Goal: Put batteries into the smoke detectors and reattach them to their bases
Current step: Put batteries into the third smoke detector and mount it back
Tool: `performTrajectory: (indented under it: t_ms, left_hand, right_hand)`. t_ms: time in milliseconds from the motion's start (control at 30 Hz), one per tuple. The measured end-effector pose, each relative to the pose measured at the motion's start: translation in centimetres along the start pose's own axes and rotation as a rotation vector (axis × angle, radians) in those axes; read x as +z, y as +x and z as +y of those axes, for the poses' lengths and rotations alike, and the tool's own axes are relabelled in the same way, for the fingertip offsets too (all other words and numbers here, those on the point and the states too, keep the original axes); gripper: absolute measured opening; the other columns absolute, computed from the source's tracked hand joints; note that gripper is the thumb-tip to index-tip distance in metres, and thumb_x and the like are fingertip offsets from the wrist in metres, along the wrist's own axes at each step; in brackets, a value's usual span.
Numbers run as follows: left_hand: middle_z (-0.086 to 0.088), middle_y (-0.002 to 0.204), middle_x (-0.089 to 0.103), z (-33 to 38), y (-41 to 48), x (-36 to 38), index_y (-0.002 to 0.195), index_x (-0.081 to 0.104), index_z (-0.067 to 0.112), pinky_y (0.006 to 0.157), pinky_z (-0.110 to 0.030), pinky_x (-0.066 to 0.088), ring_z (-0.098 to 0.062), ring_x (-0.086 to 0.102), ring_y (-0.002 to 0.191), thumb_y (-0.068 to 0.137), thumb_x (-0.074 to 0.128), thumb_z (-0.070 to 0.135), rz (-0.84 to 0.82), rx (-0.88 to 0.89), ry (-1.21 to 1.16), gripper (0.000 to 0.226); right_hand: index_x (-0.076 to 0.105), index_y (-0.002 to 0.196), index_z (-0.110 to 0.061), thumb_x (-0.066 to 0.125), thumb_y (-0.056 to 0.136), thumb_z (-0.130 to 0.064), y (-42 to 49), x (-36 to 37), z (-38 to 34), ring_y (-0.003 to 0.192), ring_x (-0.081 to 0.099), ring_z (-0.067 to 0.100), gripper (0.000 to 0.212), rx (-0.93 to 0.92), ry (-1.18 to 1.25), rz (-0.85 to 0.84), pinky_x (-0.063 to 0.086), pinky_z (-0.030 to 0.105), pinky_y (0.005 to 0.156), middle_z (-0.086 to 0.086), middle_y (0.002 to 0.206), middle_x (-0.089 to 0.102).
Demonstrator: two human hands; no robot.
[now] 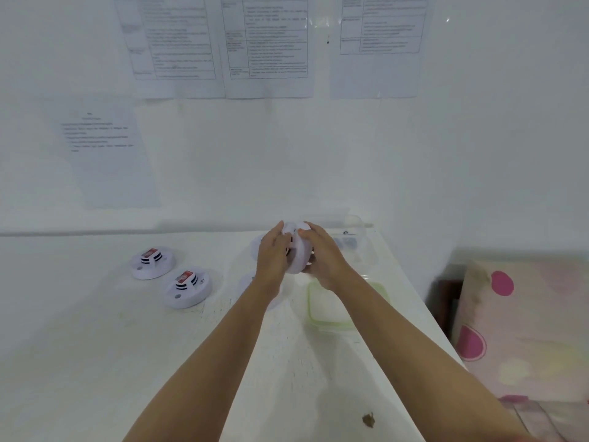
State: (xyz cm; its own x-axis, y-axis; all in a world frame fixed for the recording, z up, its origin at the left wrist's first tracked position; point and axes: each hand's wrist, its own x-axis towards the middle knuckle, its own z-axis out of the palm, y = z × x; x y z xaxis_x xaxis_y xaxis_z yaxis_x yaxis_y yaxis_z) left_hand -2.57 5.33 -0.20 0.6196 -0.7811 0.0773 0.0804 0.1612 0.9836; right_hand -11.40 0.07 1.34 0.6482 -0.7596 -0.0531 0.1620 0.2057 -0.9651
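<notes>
Above the far middle of the white counter [95, 346], both hands hold one white smoke detector [299, 250] between them, lifted and tipped up on its edge, so that its round rim faces the camera. The left hand [273, 253] is wrapped over the detector's left face, its fingers curled across dark slots there and the thumb pointing up by the top rim. The right hand [322, 253] grips the opposite side, fingers bent over the upper edge and the palm cupping the body from the right. Motion blur softens both hands, and it cannot be told whether the piece is one part or two.

Well to the left, a second detector [152, 262] and a third detector [186, 288] lie flat on the counter just beside each other, each with a red label on its raised centre and dark vents beneath it. A round white disc [255, 282] lies on the counter under the left forearm, mostly hidden by it.

Below the right wrist lies a square lid with a pale green rim [331, 306], flat on the surface. Behind the right hand stands a clear plastic container [353, 247] close to the wall. Printed sheets [267, 43] are fixed to the wall above. Bedding with pink dots [522, 330] lies past the counter's right edge, and a small brown speck [368, 420] marks the near surface.
</notes>
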Motion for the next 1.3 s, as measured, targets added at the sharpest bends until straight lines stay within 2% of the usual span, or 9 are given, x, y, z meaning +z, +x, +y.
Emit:
performTrajectory:
  t_ms: [100,300,367,467,567,767,933,1133,1300]
  left_hand:
    - [-0.002,0.140,0.045,0.2,0.2,-1.9,0.143,0.039,0.017,0.094,-0.026,0.039,-0.019,0.046,0.125,0.098,0.045,0.021,0.053,-0.026,-0.028,0.046]
    - [-0.004,0.130,0.056,-0.3,0.4,-6.3,0.135,0.048,0.025,0.082,-0.033,0.048,-0.021,0.058,0.104,0.094,0.048,0.027,-0.062,-0.178,-0.295,0.041]
    - [-0.005,0.133,0.056,-0.5,1.1,-7.8,0.138,0.045,0.026,0.094,-0.038,0.047,-0.023,0.057,0.116,0.095,0.047,0.031,-0.066,-0.178,-0.376,0.043]
    - [-0.009,0.133,0.057,-0.7,3.1,-10.8,0.137,0.048,0.019,0.100,-0.044,0.045,-0.027,0.055,0.121,0.095,0.045,0.043,-0.043,-0.189,-0.438,0.048]
    - [-0.011,0.134,0.056,-1.2,5.3,-14.0,0.139,0.045,0.021,0.098,-0.046,0.046,-0.031,0.055,0.121,0.096,0.043,0.040,-0.024,-0.182,-0.375,0.047]
    - [-0.019,0.139,0.049,-1.3,9.3,-19.0,0.143,0.036,0.014,0.100,-0.057,0.041,-0.041,0.048,0.125,0.089,0.049,0.023,-0.120,-0.178,-0.389,0.057]
    - [-0.017,0.142,0.046,-1.3,11.2,-21.0,0.144,0.035,0.017,0.098,-0.059,0.043,-0.041,0.046,0.127,0.082,0.050,0.016,-0.204,-0.208,-0.405,0.064]
    - [-0.016,0.138,0.050,-2.3,13.3,-21.1,0.143,0.038,0.019,0.076,-0.043,0.056,-0.038,0.050,0.123,0.098,0.036,0.015,-0.193,-0.250,-0.442,0.045]
    - [-0.018,0.138,0.050,-2.7,14.6,-21.1,0.142,0.040,0.015,0.072,-0.041,0.056,-0.038,0.050,0.124,0.097,0.042,0.025,-0.164,-0.260,-0.446,0.046]
  right_hand:
    - [0.055,0.121,-0.012,0.046,0.088,-0.025,0.7,0.6,0.4,0.104,0.061,0.029,0.037,0.037,0.222,-0.006,0.051,0.040,0.083,0.013,0.122,0.061]
    - [0.072,0.087,-0.014,0.036,0.098,-0.023,1.1,4.0,1.3,0.084,0.065,0.023,0.038,0.041,0.561,-0.039,0.050,0.034,0.077,0.009,0.086,0.073]
    - [0.067,0.102,-0.014,0.041,0.098,-0.020,1.8,5.7,2.4,0.095,0.063,0.027,0.027,0.040,0.595,0.020,0.049,0.035,0.081,0.011,0.099,0.071]
    - [0.058,0.126,-0.019,0.052,0.092,-0.031,3.6,8.0,3.8,0.111,0.059,0.024,0.037,0.092,0.357,0.106,0.052,0.029,0.076,0.007,0.128,0.060]
    - [0.054,0.129,-0.023,0.056,0.090,-0.026,4.9,9.6,4.2,0.101,0.059,0.022,0.040,0.162,0.213,0.043,0.054,0.029,0.071,0.006,0.128,0.057]
    - [0.039,0.134,-0.032,0.058,0.080,0.007,7.1,13.7,5.3,0.093,0.061,0.020,0.069,0.082,0.005,-0.055,0.054,0.032,0.072,0.007,0.116,0.057]
    - [0.039,0.129,-0.034,0.059,0.077,0.011,8.7,15.5,6.2,0.092,0.061,0.021,0.072,0.053,-0.022,-0.018,0.055,0.034,0.075,0.003,0.105,0.061]
    - [0.042,0.128,-0.027,0.061,0.076,0.012,10.9,16.4,6.5,0.092,0.061,0.019,0.068,-0.007,-0.081,0.061,0.056,0.037,0.072,0.007,0.112,0.061]
    - [0.052,0.094,-0.035,0.058,0.076,0.016,12.0,16.6,6.4,0.079,0.061,0.010,0.054,-0.085,-0.135,0.077,0.057,0.029,0.057,-0.003,0.090,0.063]
